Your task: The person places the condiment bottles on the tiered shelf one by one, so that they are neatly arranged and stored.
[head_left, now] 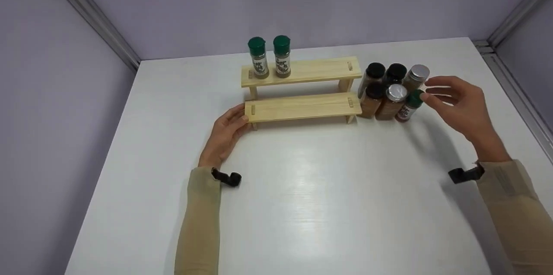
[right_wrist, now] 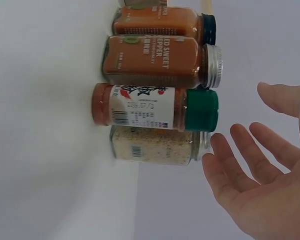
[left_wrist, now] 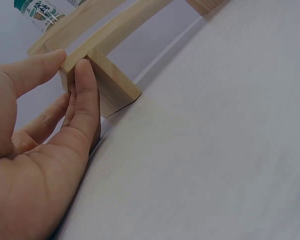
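My left hand [head_left: 224, 132] pinches the left end of the lower step of a pale wooden two-step spice rack [head_left: 302, 108]. In the left wrist view the thumb lies against the board's edge, with fingers at its end beside the leg. My right hand [head_left: 464, 104] is by a green-capped spice jar [right_wrist: 140, 106] with reddish contents. Its fingers are spread and the right wrist view shows a gap between them and the green cap. Two green-capped spice jars [head_left: 258, 57] [head_left: 282, 56] stand upright at the left of the upper step.
Right of the rack, square spice jars with black caps [head_left: 375, 70] and silver caps [head_left: 396, 93] stand close together. The white table [head_left: 302, 188] has a wall [head_left: 302, 7] behind it.
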A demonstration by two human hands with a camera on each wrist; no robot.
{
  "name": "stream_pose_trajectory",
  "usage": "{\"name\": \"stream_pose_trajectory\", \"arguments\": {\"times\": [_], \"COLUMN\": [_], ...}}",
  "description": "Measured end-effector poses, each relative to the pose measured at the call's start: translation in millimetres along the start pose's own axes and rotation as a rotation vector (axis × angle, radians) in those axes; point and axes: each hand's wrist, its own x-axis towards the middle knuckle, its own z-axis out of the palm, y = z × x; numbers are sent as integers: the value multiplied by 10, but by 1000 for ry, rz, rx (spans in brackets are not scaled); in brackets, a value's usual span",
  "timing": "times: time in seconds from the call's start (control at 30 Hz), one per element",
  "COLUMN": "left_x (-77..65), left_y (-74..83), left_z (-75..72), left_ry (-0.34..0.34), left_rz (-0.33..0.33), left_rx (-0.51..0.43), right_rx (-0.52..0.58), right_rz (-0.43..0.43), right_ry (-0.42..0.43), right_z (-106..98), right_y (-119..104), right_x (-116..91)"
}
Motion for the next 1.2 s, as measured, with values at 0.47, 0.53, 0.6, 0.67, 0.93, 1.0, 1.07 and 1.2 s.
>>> {"name": "stream_pose_trajectory", "arguments": {"times": [0.47,0.53,0.6,0.67,0.93,1.0,1.07,1.2], "left_x": [-6,-5,-3,-1,-2,-5,-9,-12], "left_y": [-3,0,4,8,17,17,16,14], "left_z": [5,8,12,14,17,17,16,11], "left_ry": [-7,-7,-7,-6,-5,-5,-6,-2], "left_rz": [-6,-1,2,5,6,6,7,3], "left_rx": [-3,-3,-2,1,-12,-15,-16,-6], "right_rx": [21,27,30,30,34,47,59,66], "right_rz": [136,145,154,166,171,164,155,152], "right_ry": [-12,-15,-21,-28,-33,-25,-20,-21], "right_z": [203,232,258,277,302,304,303,287], "right_y": [371,397,413,422,424,421,416,395], "right_x": [-62,-59,-58,-60,-67,-65,-63,-56]}}
